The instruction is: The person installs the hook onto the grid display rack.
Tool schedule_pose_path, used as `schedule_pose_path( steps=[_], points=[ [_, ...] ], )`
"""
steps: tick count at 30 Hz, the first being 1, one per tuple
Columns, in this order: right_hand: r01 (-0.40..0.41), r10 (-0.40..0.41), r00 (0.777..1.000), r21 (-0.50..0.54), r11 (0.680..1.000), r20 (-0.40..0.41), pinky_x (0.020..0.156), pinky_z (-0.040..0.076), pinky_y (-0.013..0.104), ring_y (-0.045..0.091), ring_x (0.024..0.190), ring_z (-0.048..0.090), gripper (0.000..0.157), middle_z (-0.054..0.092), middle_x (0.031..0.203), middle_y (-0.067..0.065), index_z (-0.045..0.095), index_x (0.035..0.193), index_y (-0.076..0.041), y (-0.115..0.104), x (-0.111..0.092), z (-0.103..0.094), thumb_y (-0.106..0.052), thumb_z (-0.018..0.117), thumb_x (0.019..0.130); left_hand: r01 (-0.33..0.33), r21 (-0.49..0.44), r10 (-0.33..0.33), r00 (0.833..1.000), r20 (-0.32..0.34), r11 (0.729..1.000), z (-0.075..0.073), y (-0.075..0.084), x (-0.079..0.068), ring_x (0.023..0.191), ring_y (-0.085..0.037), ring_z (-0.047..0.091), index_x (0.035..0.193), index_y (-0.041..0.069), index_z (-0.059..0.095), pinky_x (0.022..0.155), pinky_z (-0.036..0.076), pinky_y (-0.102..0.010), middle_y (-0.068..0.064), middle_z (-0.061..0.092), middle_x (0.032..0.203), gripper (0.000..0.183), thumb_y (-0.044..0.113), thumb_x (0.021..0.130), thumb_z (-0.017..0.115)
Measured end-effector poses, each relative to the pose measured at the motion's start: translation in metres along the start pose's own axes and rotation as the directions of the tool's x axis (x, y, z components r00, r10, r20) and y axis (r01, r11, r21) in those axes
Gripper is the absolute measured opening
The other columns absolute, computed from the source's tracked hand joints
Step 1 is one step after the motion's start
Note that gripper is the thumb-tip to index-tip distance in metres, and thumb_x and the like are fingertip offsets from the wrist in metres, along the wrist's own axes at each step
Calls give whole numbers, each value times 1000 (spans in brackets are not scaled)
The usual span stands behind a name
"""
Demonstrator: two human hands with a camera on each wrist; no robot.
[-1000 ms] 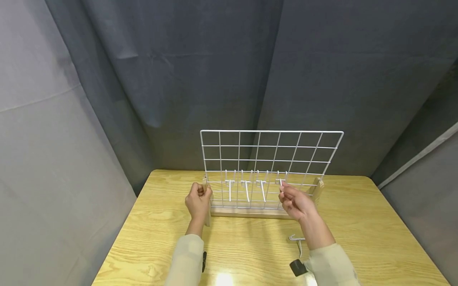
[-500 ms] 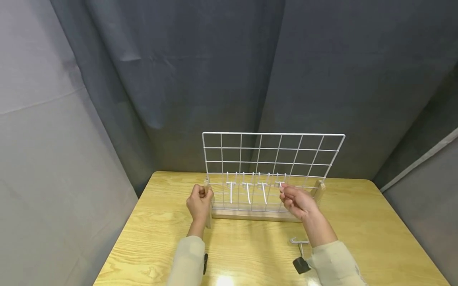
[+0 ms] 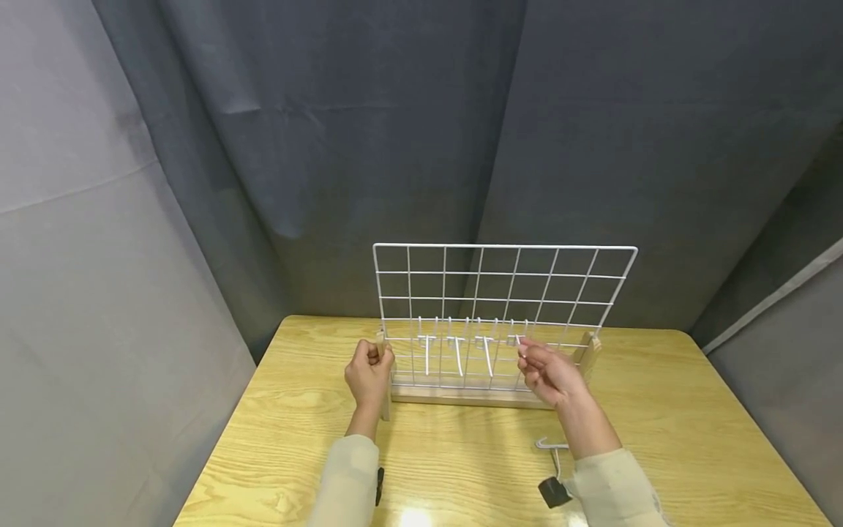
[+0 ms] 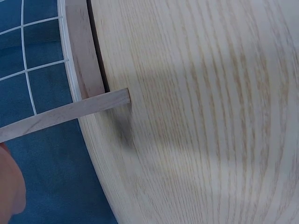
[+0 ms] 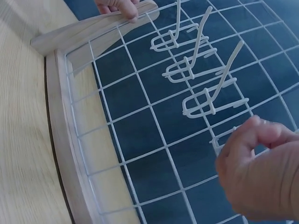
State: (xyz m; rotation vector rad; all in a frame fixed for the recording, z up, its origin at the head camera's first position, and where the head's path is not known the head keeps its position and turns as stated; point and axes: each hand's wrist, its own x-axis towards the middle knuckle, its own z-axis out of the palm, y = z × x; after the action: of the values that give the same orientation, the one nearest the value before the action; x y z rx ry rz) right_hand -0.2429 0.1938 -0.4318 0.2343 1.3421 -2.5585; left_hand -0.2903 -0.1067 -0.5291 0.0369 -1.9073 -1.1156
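A white wire grid panel (image 3: pixel 505 247) stands tilted in a wooden stand (image 3: pixel 454 396). My left hand (image 3: pixel 369 375) pinches the top of the stand's left side piece (image 4: pixel 70 111). Three white wire hooks (image 3: pixel 458 356) hang in a row on the grid, their prongs sticking out. To their right is another wire hook (image 3: pixel 514 339), set against the grid wires. My right hand (image 3: pixel 552 373) pinches its prong between thumb and fingertips. In the right wrist view the right fingers (image 5: pixel 243 140) hide most of this hook.
One more loose white hook (image 3: pixel 553 444) lies on the wooden table (image 3: pixel 296 432), partly hidden behind the right wrist and its black camera (image 3: pixel 555 492). Behind the table hangs a dark curtain (image 3: pixel 369 146). The stand's right side piece (image 3: pixel 588 351) is beyond the right hand.
The head view has shifted slightly, so the whole scene sits a little lower and further right. Both hands keep their holds on the stand and the hook.
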Motion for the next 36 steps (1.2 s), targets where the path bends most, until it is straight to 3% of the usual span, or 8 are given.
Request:
schedule_pose_path(
  steps=[3,7,11,16,21,23,27,36],
  points=[
    [112,-155,980,-297,948,-128,52,45,15,8,69,59,21,60,87,3,54,114,-3,7,-15,4,-5,49,93,3,-13,-3,1000,5,1000,0,1,-1,54,-15,62,70,8,54,47,51,-25,-1,64,63,16,8,70,70],
    [143,-341,915,-618,773,-214,63,50,21,10,79,59,32,59,99,7,49,123,0,22,-35,5,-13,52,94,21,-17,-20,1000,6,1000,0,2,-3,54,-15,62,70,8,55,47,51,-24,0,65,64,15,8,70,70],
    [167,-422,884,-704,690,-204,65,48,19,9,80,56,30,57,100,11,52,119,1,34,-45,-2,-12,54,93,27,-3,-27,1000,5,1000,0,4,-3,54,-14,62,70,8,56,47,51,-23,0,65,64,15,8,70,71],
    [167,-468,867,-785,597,-171,68,45,16,11,83,53,28,57,106,14,56,117,0,43,-54,-19,-13,55,93,18,-7,-18,1000,-5,1000,1,5,-2,54,-16,62,70,7,55,47,51,-24,-1,65,64,15,8,70,71],
    [176,-544,833,-887,427,-97,65,46,16,12,79,53,25,60,100,12,59,112,2,49,-62,-38,-12,57,92,-14,-6,14,999,-29,1000,3,3,-6,52,-13,61,69,9,54,44,50,-25,0,64,61,16,9,68,70],
    [181,-568,819,-907,381,-75,63,47,17,11,77,53,24,61,97,11,60,111,2,52,-64,-45,-10,59,90,-43,-15,42,998,-43,999,5,3,-6,51,-13,60,68,9,53,43,50,-24,0,63,61,16,9,68,69],
    [215,-582,812,-910,355,-35,61,48,19,8,75,55,26,63,96,10,61,111,1,59,-64,-54,-11,62,88,-80,-47,77,995,-61,996,5,3,-2,51,-15,60,69,7,54,43,50,-23,-3,63,62,14,7,71,68],
    [263,-591,806,-915,306,34,63,49,20,9,81,56,35,62,100,10,59,113,1,77,-66,-80,-14,69,83,-19,-8,19,1000,-20,1000,1,0,0,54,-15,62,70,7,56,47,51,-22,-1,65,65,15,7,70,71]
  ],
)
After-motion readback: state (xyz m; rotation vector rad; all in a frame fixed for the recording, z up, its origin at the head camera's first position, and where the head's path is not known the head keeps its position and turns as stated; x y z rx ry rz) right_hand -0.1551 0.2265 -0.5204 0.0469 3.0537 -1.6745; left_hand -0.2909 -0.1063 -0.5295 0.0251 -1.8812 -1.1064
